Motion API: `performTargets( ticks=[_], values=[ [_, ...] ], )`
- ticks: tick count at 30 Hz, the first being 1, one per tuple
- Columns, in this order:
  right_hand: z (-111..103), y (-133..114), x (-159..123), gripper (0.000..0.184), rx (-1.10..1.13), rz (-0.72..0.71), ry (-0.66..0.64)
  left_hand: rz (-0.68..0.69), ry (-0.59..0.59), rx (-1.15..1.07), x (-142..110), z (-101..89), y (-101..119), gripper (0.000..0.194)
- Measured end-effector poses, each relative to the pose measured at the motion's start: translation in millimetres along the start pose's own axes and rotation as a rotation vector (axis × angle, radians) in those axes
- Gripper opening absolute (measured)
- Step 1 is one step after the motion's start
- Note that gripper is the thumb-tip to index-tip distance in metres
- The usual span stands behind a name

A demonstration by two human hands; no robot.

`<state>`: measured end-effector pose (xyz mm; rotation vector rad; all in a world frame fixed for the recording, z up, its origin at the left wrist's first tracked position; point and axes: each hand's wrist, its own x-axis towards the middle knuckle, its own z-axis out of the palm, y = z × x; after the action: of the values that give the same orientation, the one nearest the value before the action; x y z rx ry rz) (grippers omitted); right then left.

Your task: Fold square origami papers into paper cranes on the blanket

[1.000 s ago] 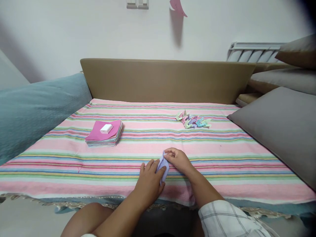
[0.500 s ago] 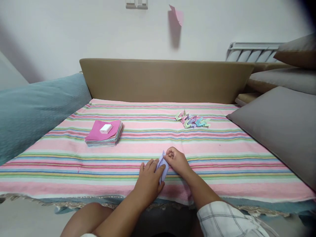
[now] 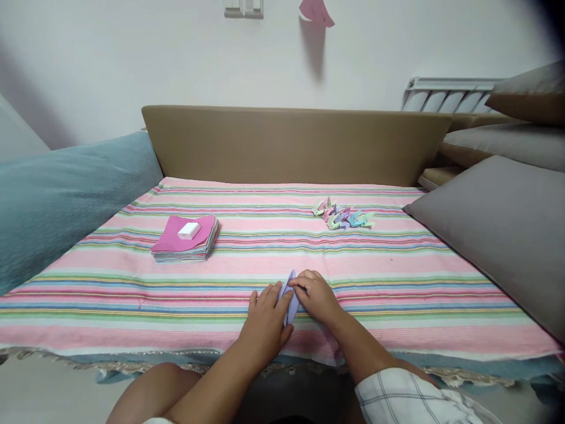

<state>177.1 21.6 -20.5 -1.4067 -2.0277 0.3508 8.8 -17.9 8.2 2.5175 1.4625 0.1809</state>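
A narrow piece of folded lilac paper (image 3: 291, 312) lies on the striped cloth near the front edge, its pointed tip aimed away from me. My left hand (image 3: 267, 318) rests flat at its left side with the fingers spread, the index finger pressing on the paper. At the upper right of the paper is my right hand (image 3: 316, 297), its thumb and index finger closed on the edge near the tip. The fingertips partly cover the folds.
A stack of coloured paper (image 3: 188, 254) with a white block (image 3: 189, 230) on top sits at left. Several small folded paper shapes (image 3: 342, 217) lie in a cluster at back right. Grey cushions (image 3: 498, 218) line the right side, a blue cushion (image 3: 79, 194) the left, a brown backrest (image 3: 291, 147) behind.
My right hand has shifted slightly left over the paper, its fingers now lower and more curled. The lilac paper looks narrower. My left hand stays almost where it was. The pink paper on the wall has flapped up.
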Motion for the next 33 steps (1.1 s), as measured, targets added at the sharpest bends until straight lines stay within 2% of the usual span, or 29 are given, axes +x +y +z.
performTargets(
  ticks=[8, 16, 20, 33],
  values=[
    [-1, -2, -2, 0.028, -0.079, 0.006, -0.015, 0.041, -0.001, 0.052, -1, 0.7, 3, 0.071],
    [0, -2, -2, 0.031, -0.118, 0.003, -0.05, 0.116, 0.092, 0.112, -4, 14.8, -4, 0.064],
    [-1, -3, -2, 0.028, -0.066, 0.019, -0.021, 0.137, 0.127, 0.128, -4, 19.7, -6, 0.062],
    [-1, -1, -3, 0.027, -0.109, 0.078, -0.036, 0.173, 0.207, 0.146, -6, 24.8, -8, 0.057]
  ],
)
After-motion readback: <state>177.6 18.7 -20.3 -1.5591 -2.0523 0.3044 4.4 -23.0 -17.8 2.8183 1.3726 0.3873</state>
